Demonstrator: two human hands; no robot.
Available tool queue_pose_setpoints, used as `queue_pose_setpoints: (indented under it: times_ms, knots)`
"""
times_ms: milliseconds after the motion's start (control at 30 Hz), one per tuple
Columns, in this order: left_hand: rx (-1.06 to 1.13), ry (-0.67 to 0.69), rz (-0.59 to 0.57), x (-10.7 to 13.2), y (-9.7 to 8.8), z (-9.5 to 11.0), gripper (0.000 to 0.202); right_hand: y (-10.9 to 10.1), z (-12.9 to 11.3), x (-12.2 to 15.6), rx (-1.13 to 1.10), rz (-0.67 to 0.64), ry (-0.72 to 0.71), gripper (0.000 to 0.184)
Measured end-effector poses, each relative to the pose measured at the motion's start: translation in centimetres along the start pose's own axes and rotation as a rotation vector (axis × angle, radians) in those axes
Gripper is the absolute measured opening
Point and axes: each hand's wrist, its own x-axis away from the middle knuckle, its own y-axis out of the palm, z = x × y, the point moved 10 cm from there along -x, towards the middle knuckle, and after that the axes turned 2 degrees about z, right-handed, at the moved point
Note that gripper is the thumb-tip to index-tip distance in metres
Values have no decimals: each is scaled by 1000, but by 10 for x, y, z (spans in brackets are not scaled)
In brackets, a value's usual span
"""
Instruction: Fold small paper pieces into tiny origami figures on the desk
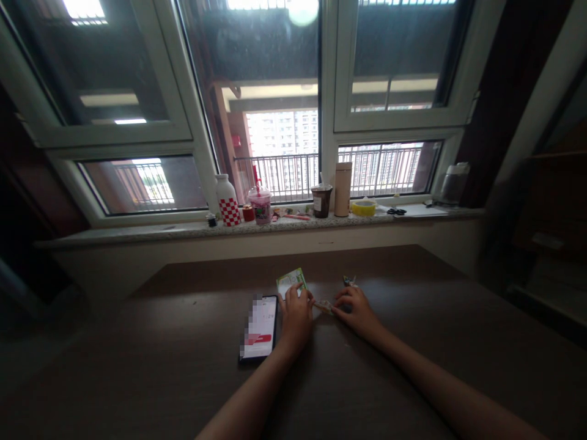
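A small pale strip (323,306), its kind too small to make out, stretches between my two hands just above or on the brown table (183,391). My left hand (297,315) pinches its left end, with the fingers bent over a green-and-white card or packet (288,282). At the strip's right end, the thumb and fingers of my right hand (356,311) are closed on it. A small dark green piece with a whitish part (347,280) lies just beyond my right fingers. Left of my left hand rests a phone (261,330) with its screen lit and partly pixelated.
Along the windowsill (284,227) stand a red-checked white bottle (228,205), a pink drink cup (261,205), a dark cup (321,201) and a beige flask (342,190). Yellow tape (364,209), black scissors (397,212) and a clear jug (454,183) are farther right.
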Motion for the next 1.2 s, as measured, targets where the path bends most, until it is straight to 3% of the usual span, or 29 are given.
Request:
queue_pose_setpoints:
  times_ms: [233, 467, 767, 933, 1200]
  knots:
    - [-20, -2, -11, 1, -4, 3, 23, -15, -10, -1, 165, 38, -28, 8]
    - [-71, 38, -11, 3, -1, 4, 21, 1, -15, 2, 205, -115, -56, 6]
    - [-113, 36, -56, 5, 8, 1, 22, 4, -30, 5, 80, -176, -128, 6]
    - [-102, 28, -71, 6, 11, -1, 22, 0, -21, 2, 90, -100, -79, 16]
    - [-71, 31, -110, 6, 12, 1, 19, 6, -13, 4, 154, -127, -56, 10]
